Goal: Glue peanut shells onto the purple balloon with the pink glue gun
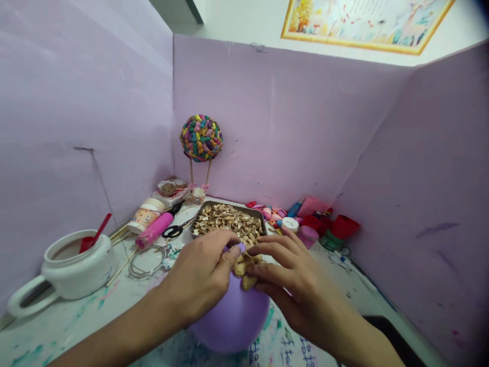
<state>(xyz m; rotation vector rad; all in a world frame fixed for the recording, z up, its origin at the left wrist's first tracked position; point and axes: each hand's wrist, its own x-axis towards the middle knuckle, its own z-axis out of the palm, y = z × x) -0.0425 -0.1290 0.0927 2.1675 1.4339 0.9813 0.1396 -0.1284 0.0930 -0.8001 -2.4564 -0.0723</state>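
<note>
A purple balloon (229, 326) sits at the front of the table between both hands. Several tan peanut shells (249, 270) cluster on its upper right side. My left hand (204, 270) is curled over the balloon's top, its thumb and fingers closed at the upper end beside the shells. With bent fingers, my right hand (294, 275) presses the shells against the balloon from the right. The fingers partly hide the shells and the balloon's top. Just behind the hands is a dark tray (263, 213) full of more peanut shells.
On the left stand a white pot (82, 270) with a red spoon (100, 229), paper cups (143, 216), a pink bottle (155, 230), scissors (173, 231) and coiled wire (147, 262). Behind is a colourful ball on sticks (201, 137). Red cups (344, 227) stand right; purple panels (290, 127) enclose the table.
</note>
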